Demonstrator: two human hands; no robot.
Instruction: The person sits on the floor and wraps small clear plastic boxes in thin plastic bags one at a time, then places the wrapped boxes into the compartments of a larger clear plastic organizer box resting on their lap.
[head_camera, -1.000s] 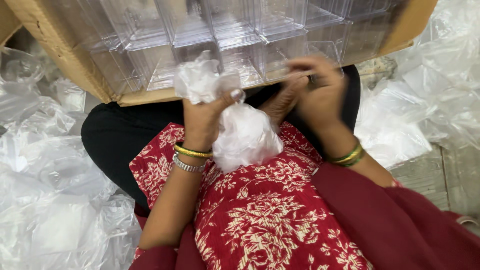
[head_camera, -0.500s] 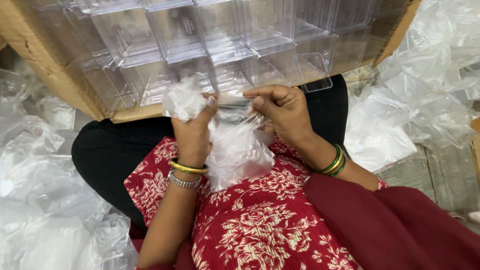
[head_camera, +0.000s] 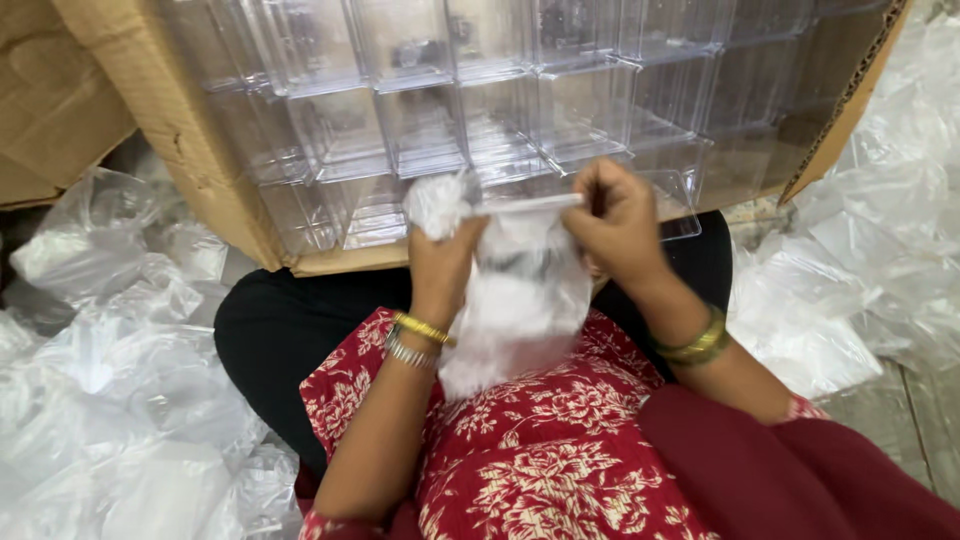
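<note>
Above the lap in a red floral dress (head_camera: 560, 450), the left hand (head_camera: 440, 260) and right hand (head_camera: 615, 225) each pinch the top edge of one clear bag (head_camera: 520, 300), stretched between them. Beyond, a cardboard box (head_camera: 190, 150) holds many clear plastic boxes (head_camera: 500, 110). Crumpled bags (head_camera: 110, 380) litter the floor on both sides.

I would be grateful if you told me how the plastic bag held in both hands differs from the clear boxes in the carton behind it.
The plastic bag is soft, crumpled and cloudy white; the clear boxes are rigid, square-edged and see-through. The bag hangs in the air over the lap, its top stretched between the left hand and right hand, while the boxes sit stacked in rows inside the cardboard carton, untouched. Both are transparent plastic.
</note>
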